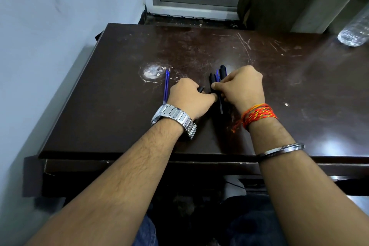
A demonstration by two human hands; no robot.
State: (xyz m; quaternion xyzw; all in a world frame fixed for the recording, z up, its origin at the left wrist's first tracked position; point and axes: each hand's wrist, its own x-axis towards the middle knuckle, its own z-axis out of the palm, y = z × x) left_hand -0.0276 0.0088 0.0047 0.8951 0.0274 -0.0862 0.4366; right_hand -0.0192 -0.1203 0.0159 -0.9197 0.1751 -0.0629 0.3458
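Several black pens [222,70] lie bunched near the middle of the tabletop [119,110], with thin blue refills [217,75] among them. I see my right hand [242,88] over the near end of that bunch, its fingers [216,86] curled and pinching the pens between thumb and fingertips; I cannot tell how many it grips. The wrist angles in from the right, knuckles up.

My left hand [189,96] sits just beside it, thumb reaching toward the bunch. Its fingers are curled round a black pen part [200,89], whose end sticks out past the knuckles. The heel of this hand rests on the tabletop, forearm coming in from the lower left.

Two more blue refills [166,86] lie side by side just left of the left hand. A clear plastic bottle [354,30] stands at the far right edge.
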